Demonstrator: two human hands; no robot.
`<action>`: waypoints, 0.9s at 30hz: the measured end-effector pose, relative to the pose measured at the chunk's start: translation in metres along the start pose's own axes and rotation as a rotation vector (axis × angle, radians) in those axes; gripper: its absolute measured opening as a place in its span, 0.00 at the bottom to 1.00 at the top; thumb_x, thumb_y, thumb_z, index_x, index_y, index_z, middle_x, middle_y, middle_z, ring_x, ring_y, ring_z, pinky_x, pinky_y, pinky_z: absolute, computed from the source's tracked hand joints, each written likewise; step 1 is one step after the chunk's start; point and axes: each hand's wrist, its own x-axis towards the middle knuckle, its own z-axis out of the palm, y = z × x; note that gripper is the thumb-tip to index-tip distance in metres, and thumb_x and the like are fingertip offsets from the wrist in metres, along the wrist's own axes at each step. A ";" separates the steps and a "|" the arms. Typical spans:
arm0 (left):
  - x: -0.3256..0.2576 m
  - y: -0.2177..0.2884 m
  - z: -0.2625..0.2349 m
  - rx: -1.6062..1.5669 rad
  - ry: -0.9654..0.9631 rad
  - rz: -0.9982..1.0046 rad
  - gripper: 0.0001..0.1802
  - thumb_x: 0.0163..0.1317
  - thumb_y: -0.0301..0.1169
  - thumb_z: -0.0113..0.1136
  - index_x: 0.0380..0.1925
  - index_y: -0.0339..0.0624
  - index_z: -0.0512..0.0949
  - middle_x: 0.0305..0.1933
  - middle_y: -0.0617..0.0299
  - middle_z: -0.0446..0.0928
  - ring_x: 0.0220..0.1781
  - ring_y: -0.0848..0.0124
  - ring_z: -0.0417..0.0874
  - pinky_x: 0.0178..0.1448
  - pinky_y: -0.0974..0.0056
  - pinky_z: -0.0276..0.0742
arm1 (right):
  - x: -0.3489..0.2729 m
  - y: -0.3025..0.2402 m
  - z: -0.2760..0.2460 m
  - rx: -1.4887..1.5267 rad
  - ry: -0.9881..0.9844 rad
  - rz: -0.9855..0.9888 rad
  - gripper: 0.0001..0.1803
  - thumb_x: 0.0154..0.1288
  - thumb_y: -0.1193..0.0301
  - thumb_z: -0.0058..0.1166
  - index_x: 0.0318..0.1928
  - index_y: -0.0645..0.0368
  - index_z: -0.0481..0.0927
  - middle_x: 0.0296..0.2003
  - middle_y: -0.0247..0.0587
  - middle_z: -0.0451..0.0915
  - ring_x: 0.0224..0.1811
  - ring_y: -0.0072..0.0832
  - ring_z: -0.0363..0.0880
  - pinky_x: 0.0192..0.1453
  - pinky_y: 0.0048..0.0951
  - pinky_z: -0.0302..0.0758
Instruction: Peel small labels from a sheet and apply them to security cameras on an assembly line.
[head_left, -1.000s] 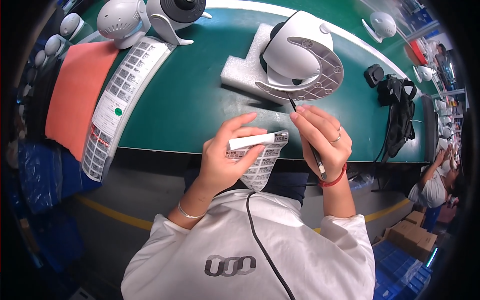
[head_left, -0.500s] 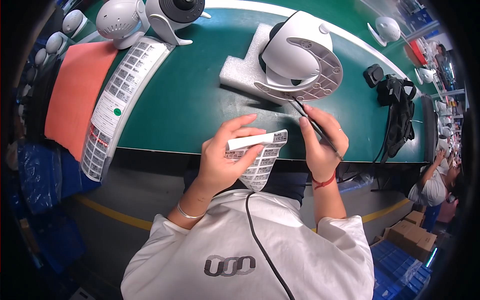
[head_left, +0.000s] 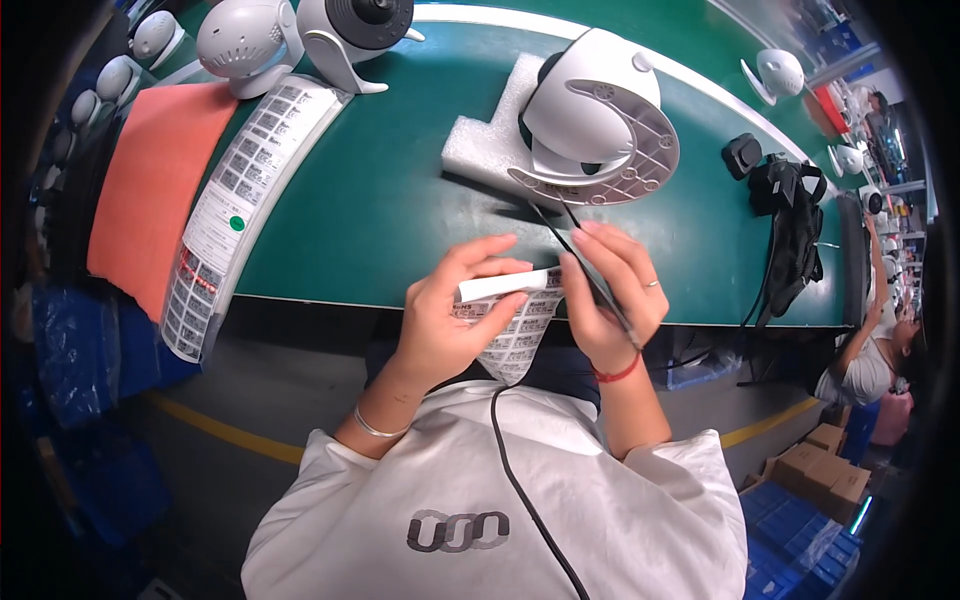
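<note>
The label sheet (head_left: 515,338), white with rows of small grey printed labels, hangs in front of the green bench's (head_left: 350,215) near edge, its top curled over into a blank strip and its lower end tapering. At its left side, the left hand (head_left: 445,315) pinches it between thumb and fingers. A white rounded device (head_left: 585,115) leans on a white foam block (head_left: 480,148), ribbed base toward the person. Rightmost, the right hand (head_left: 625,295) grips dark tweezers (head_left: 600,289), slightly blurred, their prongs apart just below that base.
</note>
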 end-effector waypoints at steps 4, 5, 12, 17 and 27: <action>0.003 0.000 -0.001 0.019 -0.025 0.039 0.27 0.55 0.17 0.67 0.56 0.37 0.72 0.44 0.52 0.85 0.44 0.71 0.86 0.47 0.68 0.81 | 0.005 0.003 -0.037 0.390 0.125 0.223 0.14 0.59 0.71 0.53 0.41 0.69 0.82 0.40 0.53 0.80 0.47 0.40 0.79 0.56 0.37 0.74; 0.004 0.001 -0.001 0.029 -0.038 0.061 0.27 0.55 0.17 0.67 0.56 0.37 0.72 0.44 0.52 0.85 0.45 0.69 0.87 0.47 0.68 0.81 | 0.017 0.011 -0.046 0.409 0.193 0.116 0.17 0.59 0.69 0.48 0.40 0.69 0.81 0.36 0.51 0.77 0.46 0.40 0.78 0.55 0.39 0.74; 0.005 0.003 -0.003 0.001 -0.044 0.048 0.25 0.56 0.19 0.67 0.55 0.38 0.73 0.44 0.53 0.85 0.46 0.67 0.87 0.48 0.66 0.83 | 0.128 0.018 -0.062 -0.266 -0.519 0.040 0.18 0.52 0.69 0.72 0.40 0.63 0.80 0.17 0.33 0.64 0.19 0.20 0.58 0.23 0.24 0.56; 0.002 0.001 -0.006 0.054 -0.057 0.086 0.25 0.55 0.20 0.69 0.54 0.36 0.73 0.44 0.53 0.85 0.46 0.68 0.87 0.49 0.67 0.82 | 0.166 0.032 -0.047 -0.143 -0.725 -0.011 0.16 0.52 0.70 0.71 0.29 0.65 0.75 0.16 0.38 0.66 0.16 0.25 0.60 0.22 0.26 0.60; 0.002 0.002 -0.008 0.053 -0.065 0.159 0.21 0.55 0.22 0.69 0.50 0.40 0.77 0.43 0.58 0.85 0.44 0.67 0.88 0.47 0.66 0.84 | 0.234 0.256 0.068 -1.172 -0.520 -0.479 0.06 0.59 0.68 0.53 0.38 0.51 0.75 0.28 0.40 0.83 0.27 0.41 0.84 0.26 0.41 0.79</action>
